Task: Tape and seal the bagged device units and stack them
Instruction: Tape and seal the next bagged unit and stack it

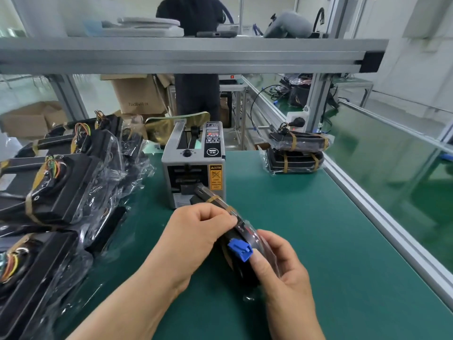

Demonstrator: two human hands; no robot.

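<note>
Your one camera sat on your head. It looked forward and down, close over your left hand (196,233), right hand (282,266) and counter (318,229).

The person has 2 bare hands, a left hand (196,231) and a right hand (284,266). The left forearm (127,298) and the right forearm (296,322) are bare too, all the way to the bottom edge. The thumbnail (257,260) on the right hand is short and plain.
</note>
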